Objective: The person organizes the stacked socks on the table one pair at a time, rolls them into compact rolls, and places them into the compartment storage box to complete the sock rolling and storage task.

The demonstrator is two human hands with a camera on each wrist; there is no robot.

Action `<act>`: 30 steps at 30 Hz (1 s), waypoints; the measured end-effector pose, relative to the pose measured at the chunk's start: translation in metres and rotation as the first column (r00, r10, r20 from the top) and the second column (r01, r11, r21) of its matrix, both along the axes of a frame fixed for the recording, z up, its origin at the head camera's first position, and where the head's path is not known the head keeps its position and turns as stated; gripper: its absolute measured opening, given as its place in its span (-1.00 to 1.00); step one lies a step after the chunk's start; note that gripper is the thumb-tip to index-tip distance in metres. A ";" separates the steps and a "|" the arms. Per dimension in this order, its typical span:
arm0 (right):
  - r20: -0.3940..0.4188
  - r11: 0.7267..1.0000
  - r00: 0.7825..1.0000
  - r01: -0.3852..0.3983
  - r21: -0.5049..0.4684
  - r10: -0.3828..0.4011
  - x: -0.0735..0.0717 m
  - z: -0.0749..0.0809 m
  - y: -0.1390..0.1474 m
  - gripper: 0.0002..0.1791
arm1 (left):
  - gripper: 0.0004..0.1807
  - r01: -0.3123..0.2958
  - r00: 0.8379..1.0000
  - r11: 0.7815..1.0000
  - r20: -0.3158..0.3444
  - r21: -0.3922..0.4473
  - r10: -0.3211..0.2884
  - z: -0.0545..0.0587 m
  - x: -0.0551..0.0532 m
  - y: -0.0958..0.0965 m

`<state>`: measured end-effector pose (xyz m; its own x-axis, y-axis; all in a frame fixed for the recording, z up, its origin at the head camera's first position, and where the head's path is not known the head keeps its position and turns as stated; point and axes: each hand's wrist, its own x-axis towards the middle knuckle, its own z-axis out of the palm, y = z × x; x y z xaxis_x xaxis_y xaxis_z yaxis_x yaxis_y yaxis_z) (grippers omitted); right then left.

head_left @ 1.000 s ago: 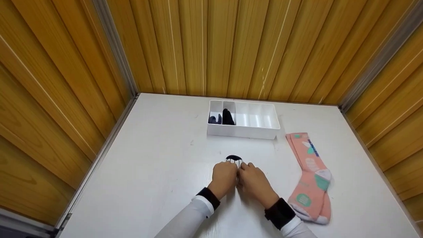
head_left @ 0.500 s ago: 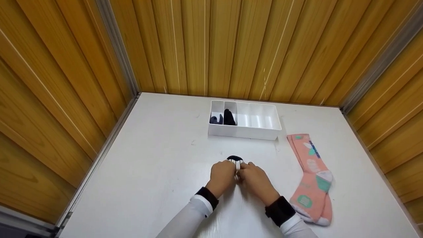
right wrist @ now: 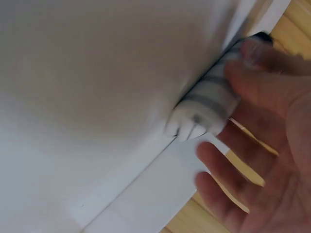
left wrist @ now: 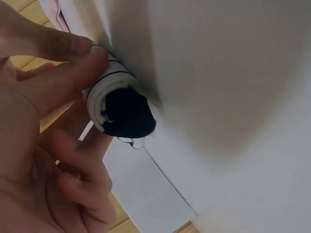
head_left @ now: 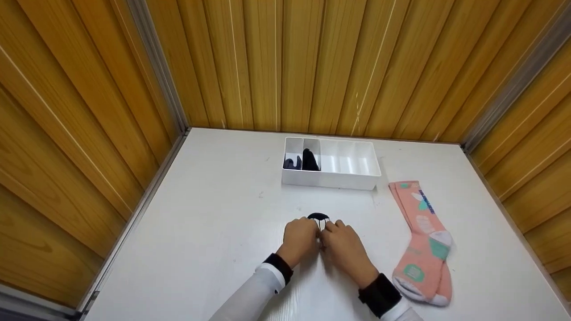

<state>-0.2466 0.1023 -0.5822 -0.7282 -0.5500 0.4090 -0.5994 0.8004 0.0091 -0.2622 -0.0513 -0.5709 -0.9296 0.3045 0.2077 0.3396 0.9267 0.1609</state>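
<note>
A white sock (left wrist: 114,80) with thin dark stripes and a dark end is rolled into a tight cylinder, low over the white table. My left hand (head_left: 299,239) pinches one end of the roll between thumb and fingers; the spiral and a dark patch face the left wrist camera. At the other end, my right hand (head_left: 347,250) grips the same striped roll (right wrist: 206,99) with thumb and forefinger, its lower fingers loosely bent. From the head view, mostly the sock's black part (head_left: 318,216) shows beyond the knuckles; the hands hide much of the rest.
Behind the hands stands a white divided box (head_left: 330,180). Its left compartments hold a navy cloth-like item (head_left: 292,163) and a black one (head_left: 309,160). Pink patterned socks (head_left: 419,254) lie flat to the right. Wood-patterned walls (head_left: 294,67) enclose the table's back and sides.
Both hands stay nearly in place around the roll. The fingers shift slightly, and the part of the striped sock seen between them differs. The box and pink socks stay put.
</note>
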 end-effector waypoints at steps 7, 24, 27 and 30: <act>-0.027 0.997 0.997 0.071 -0.014 -0.071 0.001 -0.002 -0.007 -0.85 | -0.96 -0.032 0.970 0.986 0.245 0.166 -0.010 0.002 -0.007 -0.009; 0.245 0.991 0.970 0.030 -0.128 0.003 -0.013 0.001 0.002 -0.87 | -0.81 0.081 0.996 0.993 0.036 0.088 -0.084 0.001 0.003 -0.014; 0.193 0.997 0.981 0.016 -0.078 -0.001 -0.011 -0.001 0.001 -0.85 | -0.81 0.068 0.988 0.993 0.130 0.100 -0.081 0.004 -0.002 -0.015; 0.129 0.998 0.991 0.039 -0.041 -0.034 -0.007 -0.002 0.000 -0.77 | -0.80 0.048 0.969 0.988 0.234 0.145 -0.082 0.008 -0.005 -0.017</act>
